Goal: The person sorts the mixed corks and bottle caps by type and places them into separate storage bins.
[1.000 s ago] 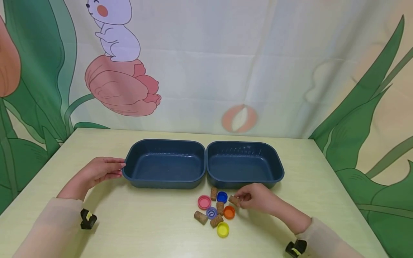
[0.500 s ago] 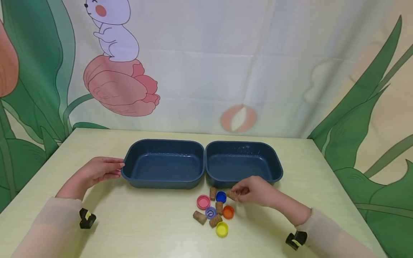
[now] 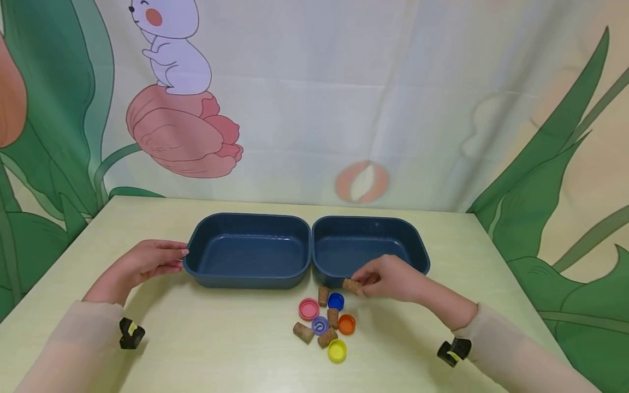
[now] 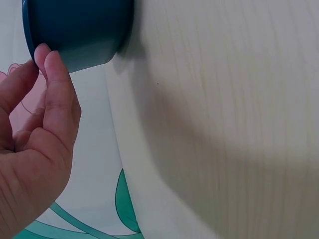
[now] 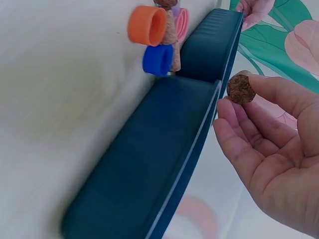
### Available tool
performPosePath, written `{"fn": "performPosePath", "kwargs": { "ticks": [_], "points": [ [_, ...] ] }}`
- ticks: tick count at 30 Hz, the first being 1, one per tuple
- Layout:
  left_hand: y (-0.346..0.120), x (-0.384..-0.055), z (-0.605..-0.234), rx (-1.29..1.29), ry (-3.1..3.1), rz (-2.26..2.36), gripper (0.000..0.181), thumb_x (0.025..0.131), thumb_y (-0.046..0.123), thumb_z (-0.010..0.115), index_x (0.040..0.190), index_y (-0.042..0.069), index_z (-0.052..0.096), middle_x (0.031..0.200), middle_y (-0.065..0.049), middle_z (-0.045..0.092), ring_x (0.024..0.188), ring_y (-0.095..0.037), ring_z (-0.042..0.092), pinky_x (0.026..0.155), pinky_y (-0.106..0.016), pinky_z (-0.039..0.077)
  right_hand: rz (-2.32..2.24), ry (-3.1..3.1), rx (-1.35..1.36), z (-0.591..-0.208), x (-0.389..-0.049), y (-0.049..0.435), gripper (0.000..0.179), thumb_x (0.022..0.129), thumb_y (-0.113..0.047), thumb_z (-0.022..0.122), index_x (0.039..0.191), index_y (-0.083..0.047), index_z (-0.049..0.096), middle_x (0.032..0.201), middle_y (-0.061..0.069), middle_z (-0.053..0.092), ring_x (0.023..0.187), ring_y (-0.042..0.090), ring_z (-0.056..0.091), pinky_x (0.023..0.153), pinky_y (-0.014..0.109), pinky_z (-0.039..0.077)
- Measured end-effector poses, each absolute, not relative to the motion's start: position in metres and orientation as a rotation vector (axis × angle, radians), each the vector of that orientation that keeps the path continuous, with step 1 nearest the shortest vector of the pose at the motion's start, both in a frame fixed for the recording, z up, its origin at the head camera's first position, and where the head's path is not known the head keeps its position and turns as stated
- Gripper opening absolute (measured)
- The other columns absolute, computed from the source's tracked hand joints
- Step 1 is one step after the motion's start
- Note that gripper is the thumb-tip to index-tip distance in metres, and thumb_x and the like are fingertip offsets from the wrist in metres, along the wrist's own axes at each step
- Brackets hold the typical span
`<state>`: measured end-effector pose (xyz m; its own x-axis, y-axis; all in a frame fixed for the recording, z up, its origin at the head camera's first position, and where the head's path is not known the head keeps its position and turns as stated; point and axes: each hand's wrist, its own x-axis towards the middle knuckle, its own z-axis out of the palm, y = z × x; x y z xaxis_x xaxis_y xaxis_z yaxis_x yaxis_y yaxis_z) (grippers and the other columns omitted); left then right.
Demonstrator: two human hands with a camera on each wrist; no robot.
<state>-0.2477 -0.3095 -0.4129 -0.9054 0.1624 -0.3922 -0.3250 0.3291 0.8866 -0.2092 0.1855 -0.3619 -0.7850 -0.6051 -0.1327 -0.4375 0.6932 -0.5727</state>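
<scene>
My right hand (image 3: 393,278) pinches a cork (image 3: 351,286) between thumb and fingers, held near the front rim of the right dark blue bin (image 3: 417,240). In the right wrist view the cork (image 5: 241,89) shows its round end. At the left end of the other dark blue bin (image 3: 201,273), my left hand (image 3: 152,259) pinches the rim, as the left wrist view also shows with its fingers on the bin (image 4: 84,35). Several corks (image 3: 303,332) lie in front of the bins, mixed with a pink cap (image 3: 309,309), a blue cap (image 3: 336,301) and an orange cap (image 3: 346,324).
Both bins stand side by side, touching, on a pale wooden table (image 3: 221,344). A purple cap (image 3: 320,326) and a yellow cap (image 3: 337,351) lie among the corks. Behind the table hangs a printed curtain (image 3: 304,109).
My right hand has lifted the cork from beside the caps up and away toward the right bin. My left hand has stayed at the left bin's end.
</scene>
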Motion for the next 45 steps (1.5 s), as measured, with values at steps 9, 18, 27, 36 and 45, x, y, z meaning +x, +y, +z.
{"fn": "performPosePath", "kwargs": {
  "ticks": [9, 18, 27, 36, 45],
  "points": [
    [-0.311, -0.25, -0.413, -0.131, 2.162, 1.622, 0.056, 0.106, 0.014, 0.054, 0.147, -0.019, 0.036, 0.087, 0.013, 0.072, 0.079, -0.003, 0.069, 0.079, -0.019, 0.062, -0.747, 2.581, -0.795, -0.354, -0.221, 0.184, 0.022, 0.093, -0.011, 0.072, 0.111, -0.001, 0.076, 0.098, 0.007, 0.078, 0.082, 0.007, 0.064, 0.074, 0.016, 0.056],
    [-0.311, -0.249, -0.414, -0.113, 2.158, 1.633, 0.055, 0.105, 0.013, 0.055, 0.146, -0.019, 0.038, 0.087, 0.013, 0.072, 0.078, -0.003, 0.07, 0.078, -0.019, 0.062, -0.674, 2.575, -0.795, -0.344, -0.233, 0.183, 0.021, 0.093, -0.009, 0.07, 0.113, -0.002, 0.075, 0.098, 0.007, 0.077, 0.081, 0.008, 0.062, 0.073, 0.017, 0.054],
    [-0.311, -0.249, -0.415, -0.111, 2.178, 1.605, 0.057, 0.106, 0.014, 0.054, 0.147, -0.019, 0.035, 0.087, 0.014, 0.071, 0.079, -0.002, 0.069, 0.079, -0.018, 0.062, -0.674, 2.561, -0.771, -0.33, -0.243, 0.184, 0.024, 0.095, -0.007, 0.068, 0.118, -0.001, 0.074, 0.101, 0.01, 0.076, 0.081, 0.011, 0.062, 0.074, 0.021, 0.054],
    [-0.311, -0.253, -0.414, -0.112, 2.211, 1.579, 0.057, 0.106, 0.015, 0.054, 0.148, -0.019, 0.034, 0.087, 0.013, 0.071, 0.079, -0.002, 0.069, 0.078, -0.018, 0.062, -0.668, 2.572, -0.796, -0.32, -0.256, 0.186, 0.026, 0.097, -0.007, 0.066, 0.122, 0.001, 0.071, 0.107, 0.015, 0.076, 0.086, 0.014, 0.066, 0.077, 0.025, 0.058],
    [-0.312, -0.251, -0.416, -0.098, 2.203, 1.595, 0.058, 0.106, 0.015, 0.055, 0.147, -0.02, 0.035, 0.088, 0.014, 0.071, 0.079, -0.002, 0.069, 0.078, -0.018, 0.062, -0.661, 2.549, -0.825, -0.32, -0.274, 0.184, 0.027, 0.098, -0.004, 0.065, 0.124, 0.003, 0.07, 0.111, 0.017, 0.076, 0.094, 0.019, 0.07, 0.086, 0.032, 0.062]
  ]
}}
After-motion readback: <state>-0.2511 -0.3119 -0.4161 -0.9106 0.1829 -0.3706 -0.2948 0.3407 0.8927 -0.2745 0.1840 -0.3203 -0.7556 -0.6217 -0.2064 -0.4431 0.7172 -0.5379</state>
